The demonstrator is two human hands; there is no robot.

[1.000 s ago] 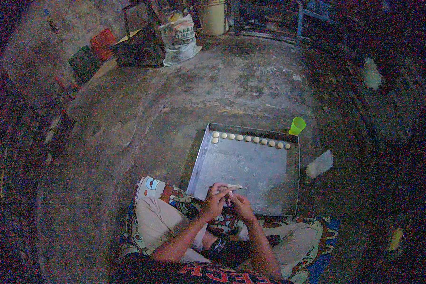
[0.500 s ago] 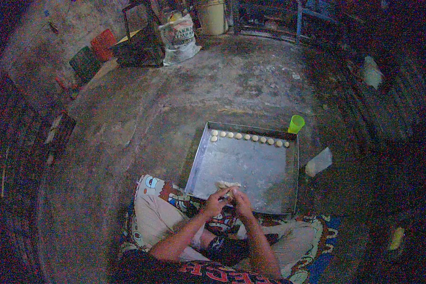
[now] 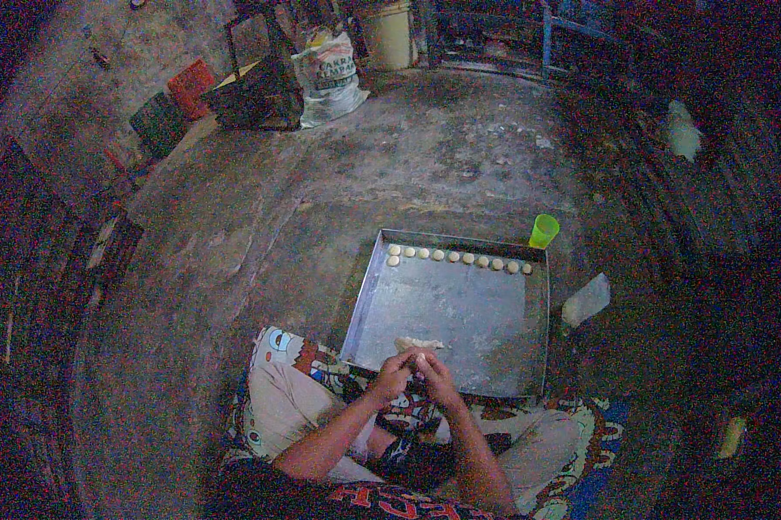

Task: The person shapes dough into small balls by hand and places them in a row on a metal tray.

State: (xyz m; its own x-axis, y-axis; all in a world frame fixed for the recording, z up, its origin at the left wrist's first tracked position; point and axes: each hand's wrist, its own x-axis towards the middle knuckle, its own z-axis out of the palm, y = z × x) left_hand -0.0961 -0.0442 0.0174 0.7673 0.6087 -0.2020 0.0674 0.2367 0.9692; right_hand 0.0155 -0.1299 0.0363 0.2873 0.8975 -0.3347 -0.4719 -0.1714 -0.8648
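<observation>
A large square metal tray [image 3: 460,312] lies on the floor in front of my crossed legs. Along its far edge sits a row of small round pale dough pieces [image 3: 454,257], with one more just below the row's left end. My left hand [image 3: 393,377] and my right hand [image 3: 436,381] meet above the tray's near edge, fingers closed together. Between the fingertips shows a small pale piece of dough [image 3: 421,360], mostly covered. Just beyond the fingers, a flattish whitish lump of dough [image 3: 416,344] rests on the tray.
A yellow-green cup [image 3: 544,230] stands at the tray's far right corner. Right of the tray lies a whitish plastic bag [image 3: 587,300]. A patterned cloth [image 3: 278,345] is under my legs. Farther off are a white sack [image 3: 328,78], a pale bucket [image 3: 390,35] and red and green crates [image 3: 159,120].
My fingers have drawn closer together around the small dough piece, and the right hand has turned over it. The whole view has shifted slightly; the tray and dough rounds stay put.
</observation>
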